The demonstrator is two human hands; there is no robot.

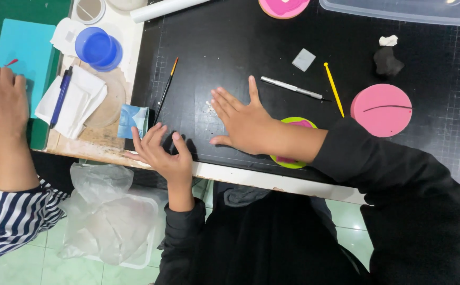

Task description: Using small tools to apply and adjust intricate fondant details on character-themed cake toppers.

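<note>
The right hand [243, 119] lay open and flat on the black mat [230, 47], the left hand [161, 150] open at its edge, pressing evenly being the sound way.

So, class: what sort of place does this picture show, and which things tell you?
Probably a craft or modelling worktable: a black cutting mat bearing a thin paintbrush, a yellow modelling tool and a lump of dark clay.
</note>
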